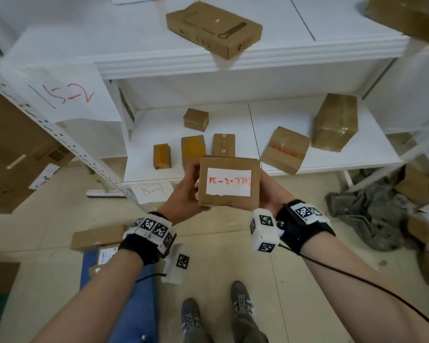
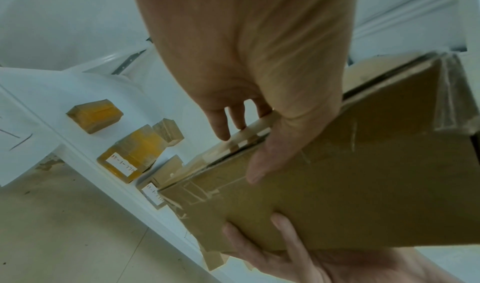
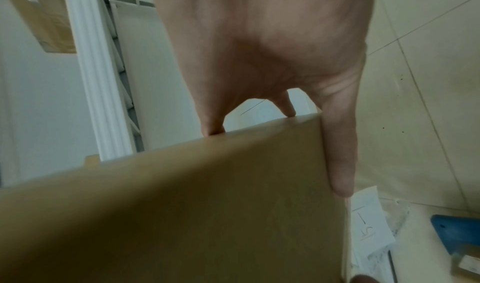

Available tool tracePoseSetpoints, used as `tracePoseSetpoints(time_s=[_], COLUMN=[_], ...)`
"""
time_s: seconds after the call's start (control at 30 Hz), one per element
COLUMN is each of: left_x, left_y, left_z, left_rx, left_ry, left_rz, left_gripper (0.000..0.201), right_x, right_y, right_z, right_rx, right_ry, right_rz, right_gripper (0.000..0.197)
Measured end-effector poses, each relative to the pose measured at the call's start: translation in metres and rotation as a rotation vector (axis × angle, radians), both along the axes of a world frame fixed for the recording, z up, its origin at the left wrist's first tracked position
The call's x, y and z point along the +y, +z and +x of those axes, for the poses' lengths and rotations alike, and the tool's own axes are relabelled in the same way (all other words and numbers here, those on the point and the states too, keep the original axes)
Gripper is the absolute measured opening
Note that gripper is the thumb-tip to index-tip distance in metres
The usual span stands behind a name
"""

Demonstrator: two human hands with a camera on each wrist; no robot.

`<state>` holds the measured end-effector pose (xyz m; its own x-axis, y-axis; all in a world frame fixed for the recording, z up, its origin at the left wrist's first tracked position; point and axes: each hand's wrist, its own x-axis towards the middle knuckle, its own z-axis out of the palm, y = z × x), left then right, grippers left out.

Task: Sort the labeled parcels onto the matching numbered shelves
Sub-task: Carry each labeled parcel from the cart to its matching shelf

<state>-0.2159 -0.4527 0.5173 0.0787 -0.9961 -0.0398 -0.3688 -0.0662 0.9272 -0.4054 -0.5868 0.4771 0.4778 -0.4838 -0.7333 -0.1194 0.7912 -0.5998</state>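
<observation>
Item: parcel (image 1: 229, 180), brown cardboard carton, held mid-air in front of the lower shelf (image 1: 332, 167), above the floor; white label (image 1: 228, 181) face-up, red handwriting read as "15-2-77…", last chars unclear.

Grip: carton is clasped betw. both hands. Left hand (image 1: 186, 194) is wrapped on the 9 o'clock side, thumb laid over the taped flap seam in the left wrist view. Right hand (image 1: 270, 191) is wrapped on the 3 o'clock side, fingers (image 3: 340, 160) hooked over the far edge.

Handling (judged): stiff-walled, prob. light to moderate, since it is carried level without strain. Tape patches look slick; bare card is better gripped. Flap seam looks partly lifted, so it should not be squeezed there. Opposite side walls near the bottom corners are the best hold.

Destination (judged): sign "15-2" (image 1: 65, 95) at 10 o'clock is matched by the label, so the upper shelf (image 1: 307, 49) at 12 o'clock appears meant. Sign "15-1" (image 1: 152, 191) marks the lower one.
</observation>
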Motion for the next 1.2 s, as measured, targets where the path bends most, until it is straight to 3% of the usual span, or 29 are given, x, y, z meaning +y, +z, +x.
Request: tracePoseSetpoints(time_s=[0.3, 0.43, 0.53, 0.63, 0.73, 0.87, 1.0, 1.1, 1.2], left_x=[0.000, 0.001, -0.002, -0.006, -0.013, -0.024, -0.043, -0.062, -0.093], left_y=[0.045, 0.073, 0.103, 0.134, 0.163, 0.205, 0.230, 0.243, 0.253], left_z=[0.023, 0.035, 0.041, 0.044, 0.043, 0.027, 0.008, -0.004, -0.017], left_rx=[0.009, 0.023, -0.008, -0.036, -0.027, 0.139, 0.257, 0.387, 0.388], left_ry=[-0.069, -0.109, -0.135, -0.171, -0.149, -0.047, -0.103, -0.173, -0.175], left_rz=[-0.122, -0.158, -0.190, -0.238, -0.301, -0.230, -0.047, 0.032, 0.009], left_gripper=[0.096, 0.095, 0.092, 0.090, 0.076, 0.043, 0.054, 0.062, 0.062], right_x=[0.014, 0.020, 0.023, 0.032, 0.038, 0.039, 0.027, 0.004, -0.026], right_y=[0.069, 0.102, 0.135, 0.173, 0.205, 0.241, 0.271, 0.282, 0.289], right_z=[0.016, 0.024, 0.027, 0.025, 0.021, 0.013, -0.007, -0.017, -0.024], right_rx=[-0.075, -0.087, -0.138, -0.170, -0.173, -0.149, -0.151, -0.164, -0.142], right_ry=[-0.115, -0.135, -0.205, -0.263, -0.326, -0.383, -0.450, -0.498, -0.557], right_rz=[-0.067, -0.074, -0.060, -0.210, -0.321, -0.464, -0.651, -0.681, -0.704], right_gripper=[0.086, 0.105, 0.105, 0.110, 0.073, 0.065, 0.036, 0.044, 0.054])
